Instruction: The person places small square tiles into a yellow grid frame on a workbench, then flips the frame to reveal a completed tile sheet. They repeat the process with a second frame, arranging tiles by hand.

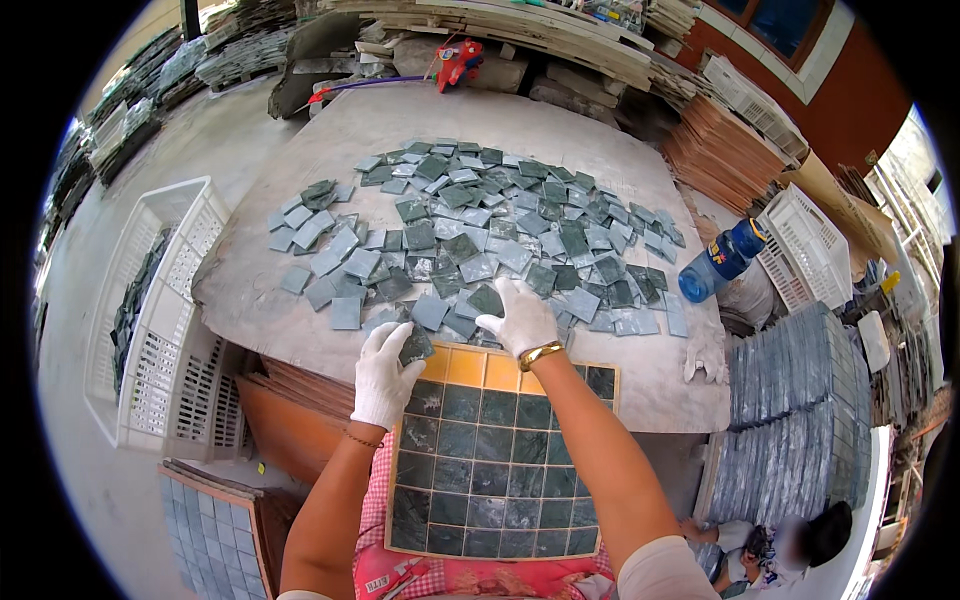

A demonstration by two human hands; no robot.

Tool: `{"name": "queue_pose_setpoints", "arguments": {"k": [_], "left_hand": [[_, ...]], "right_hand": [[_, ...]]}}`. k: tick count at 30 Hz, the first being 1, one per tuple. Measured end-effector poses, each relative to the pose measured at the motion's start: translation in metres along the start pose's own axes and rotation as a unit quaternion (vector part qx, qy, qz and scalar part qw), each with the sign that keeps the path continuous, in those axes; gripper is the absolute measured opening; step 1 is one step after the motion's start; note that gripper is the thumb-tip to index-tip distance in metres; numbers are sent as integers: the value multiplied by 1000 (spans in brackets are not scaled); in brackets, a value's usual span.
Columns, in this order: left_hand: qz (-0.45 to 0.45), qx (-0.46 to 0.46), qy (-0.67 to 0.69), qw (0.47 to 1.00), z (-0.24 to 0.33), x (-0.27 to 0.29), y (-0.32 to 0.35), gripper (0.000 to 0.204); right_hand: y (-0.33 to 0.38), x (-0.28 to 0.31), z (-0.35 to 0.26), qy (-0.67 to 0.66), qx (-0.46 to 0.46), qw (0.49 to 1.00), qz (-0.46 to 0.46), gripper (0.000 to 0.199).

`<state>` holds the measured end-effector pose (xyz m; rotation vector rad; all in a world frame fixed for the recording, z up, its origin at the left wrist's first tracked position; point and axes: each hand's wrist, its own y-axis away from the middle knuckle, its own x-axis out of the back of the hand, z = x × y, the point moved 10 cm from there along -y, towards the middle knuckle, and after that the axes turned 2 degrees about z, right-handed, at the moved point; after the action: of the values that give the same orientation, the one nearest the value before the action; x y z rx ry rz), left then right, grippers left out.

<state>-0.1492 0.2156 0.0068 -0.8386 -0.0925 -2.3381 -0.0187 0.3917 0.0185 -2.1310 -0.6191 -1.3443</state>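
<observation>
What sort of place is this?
Looks like a stone-tile workshop, possibly semi-open: loose grey-green tiles spread across a worktable, a gridded tray mostly filled with dark square tiles, and tall stacks of bluish tile sheets at the right.

Two hands, two bracelets, one tile frame, one bottle
</observation>
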Motion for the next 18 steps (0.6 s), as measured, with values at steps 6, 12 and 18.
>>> {"name": "queue_pose_setpoints", "arguments": {"k": [6, 12, 18], "left_hand": [[-32, -159, -8, 987, 34, -21, 24, 54], [-92, -214, -16, 972, 50, -59, 23, 59], [-113, -210, -32, 971, 61, -81, 20, 55]], "right_hand": [[-25, 4, 19, -32, -58, 998, -24, 37], [30, 27, 59, -118, 8, 993, 0, 24], [20, 16, 34, -148, -19, 989, 8, 44]]}}
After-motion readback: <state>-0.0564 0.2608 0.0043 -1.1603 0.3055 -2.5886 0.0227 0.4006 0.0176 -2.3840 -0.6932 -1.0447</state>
